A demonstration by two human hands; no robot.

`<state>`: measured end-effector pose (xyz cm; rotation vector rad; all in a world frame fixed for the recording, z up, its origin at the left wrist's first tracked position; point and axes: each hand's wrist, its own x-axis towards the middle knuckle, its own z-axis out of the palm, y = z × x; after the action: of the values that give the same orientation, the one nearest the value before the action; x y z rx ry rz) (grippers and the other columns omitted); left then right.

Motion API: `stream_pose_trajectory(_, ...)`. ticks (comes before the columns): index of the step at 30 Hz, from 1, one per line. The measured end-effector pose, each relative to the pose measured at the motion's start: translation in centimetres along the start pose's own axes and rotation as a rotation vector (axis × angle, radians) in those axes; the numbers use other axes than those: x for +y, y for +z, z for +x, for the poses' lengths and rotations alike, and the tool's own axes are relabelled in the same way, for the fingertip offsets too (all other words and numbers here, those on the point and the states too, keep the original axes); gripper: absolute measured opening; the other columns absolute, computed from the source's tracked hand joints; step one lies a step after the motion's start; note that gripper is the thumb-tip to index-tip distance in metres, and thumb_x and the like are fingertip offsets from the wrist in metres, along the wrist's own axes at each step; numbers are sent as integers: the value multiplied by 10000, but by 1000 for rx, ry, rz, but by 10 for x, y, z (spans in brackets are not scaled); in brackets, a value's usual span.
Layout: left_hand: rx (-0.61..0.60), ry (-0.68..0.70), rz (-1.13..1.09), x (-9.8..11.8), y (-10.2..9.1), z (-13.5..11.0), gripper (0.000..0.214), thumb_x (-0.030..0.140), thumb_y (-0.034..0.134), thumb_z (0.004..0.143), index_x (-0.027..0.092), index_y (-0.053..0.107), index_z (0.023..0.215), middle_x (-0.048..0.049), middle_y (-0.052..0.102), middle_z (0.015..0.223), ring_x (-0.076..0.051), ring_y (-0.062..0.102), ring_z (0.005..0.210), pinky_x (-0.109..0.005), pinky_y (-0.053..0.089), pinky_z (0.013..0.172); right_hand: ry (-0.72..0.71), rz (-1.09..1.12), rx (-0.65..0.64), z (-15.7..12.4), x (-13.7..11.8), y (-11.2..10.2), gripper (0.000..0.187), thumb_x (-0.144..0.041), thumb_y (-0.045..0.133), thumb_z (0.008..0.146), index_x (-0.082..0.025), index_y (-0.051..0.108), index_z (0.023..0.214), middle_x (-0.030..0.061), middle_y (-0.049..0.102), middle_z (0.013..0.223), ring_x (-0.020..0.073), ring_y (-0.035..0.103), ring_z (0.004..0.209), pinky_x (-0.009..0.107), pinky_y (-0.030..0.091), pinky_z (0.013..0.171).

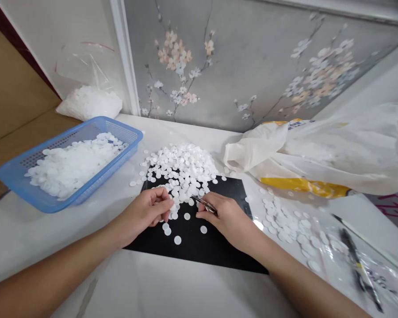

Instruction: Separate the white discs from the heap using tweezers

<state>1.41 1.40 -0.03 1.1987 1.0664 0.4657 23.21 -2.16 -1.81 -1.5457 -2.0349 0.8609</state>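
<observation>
A heap of small white round discs [182,165] lies on a black mat [199,243] on the white table. My right hand [227,218] is closed on metal tweezers [204,204], whose tips point left into the edge of the heap. My left hand [149,212] rests on the mat with curled fingers, touching discs at the heap's near edge; what its fingertips pinch is too small to name. A few single discs [177,240] lie loose on the mat between my hands.
A blue plastic basket [16,176] holding several white discs stands at the left. Behind it sits a clear bag of discs [89,101]. A crumpled white and yellow bag [318,150] lies at the right, with more discs [285,221] and clear packets [361,265] in front.
</observation>
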Motion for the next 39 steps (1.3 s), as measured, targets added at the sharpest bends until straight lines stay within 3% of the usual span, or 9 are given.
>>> stream_pose_trajectory(3, -30, -30, -74, 3, -1, -1, 240, 270, 573, 777, 173, 398, 644, -8, 613, 651, -39, 363, 452, -182, 152, 415, 23, 28, -55, -3, 2, -7, 138, -227, 575, 857, -207, 523, 731, -13, 582, 765, 135, 523, 647, 251, 391, 598)
stream_pose_trajectory(8, -79, -30, -178, 6, -5, -4, 130, 164, 561, 695, 187, 436, 725, -9, 621, 651, -53, 386, 444, -181, 146, 395, 68, 119, -316, -8, 2, -19, 82, -226, 646, 771, -202, 591, 716, -25, 599, 745, 130, 535, 673, 228, 379, 593)
stream_pose_trajectory(11, -111, -40, -193, 7, -7, -4, 58, 213, 536, 728, 175, 512, 764, -14, 597, 637, -62, 381, 449, -180, 150, 386, 122, 127, -279, -8, 2, -24, 92, -253, 542, 844, -205, 568, 770, -32, 578, 697, 118, 502, 612, 228, 364, 570)
stream_pose_trajectory(13, -110, -36, -151, 9, -9, -3, 166, 315, 526, 795, 160, 554, 741, -17, 569, 623, -68, 381, 465, -183, 160, 389, 139, 125, -232, -7, 2, -24, 109, -237, 481, 871, -210, 564, 806, -35, 571, 693, 112, 482, 588, 230, 360, 571)
stream_pose_trajectory(17, -142, 10, 71, 12, -17, -3, 337, 469, 507, 848, 162, 642, 813, 34, 429, 553, -80, 329, 487, -196, 225, 442, 137, 104, -199, -6, 2, -18, 21, -214, 587, 786, -221, 602, 798, -40, 578, 701, 125, 481, 627, 230, 352, 577)
stream_pose_trajectory(21, -248, 98, 453, 17, -22, -9, 216, 380, 579, 817, 194, 685, 848, 42, 415, 602, -95, 344, 544, -208, 251, 501, 90, 38, -268, -7, -3, -10, 86, -129, 596, 737, -212, 574, 728, -27, 567, 727, 132, 484, 633, 238, 351, 571)
stream_pose_trajectory(25, -257, 123, 686, 21, -18, -16, 102, 287, 635, 767, 231, 686, 834, 59, 388, 564, -98, 330, 492, -218, 205, 477, 36, 6, -277, -10, -7, -9, 144, -92, 555, 765, -206, 516, 687, -4, 554, 760, 140, 503, 648, 254, 376, 590)
stream_pose_trajectory(32, -242, 167, 864, 15, -12, -14, 18, 247, 629, 771, 241, 645, 768, 43, 496, 551, -143, 435, 528, -236, 221, 514, 134, 124, -197, -10, -4, -9, 117, -230, 511, 853, -221, 467, 744, -51, 499, 627, 120, 458, 559, 242, 365, 538)
stream_pose_trajectory(39, -260, 180, 950, 10, -11, -20, 107, 227, 533, 847, 217, 561, 744, 17, 569, 646, -148, 470, 578, -255, 226, 536, 202, 316, -165, -5, 5, -17, 118, -219, 489, 828, -201, 600, 866, -38, 555, 698, 98, 466, 546, 229, 373, 527)
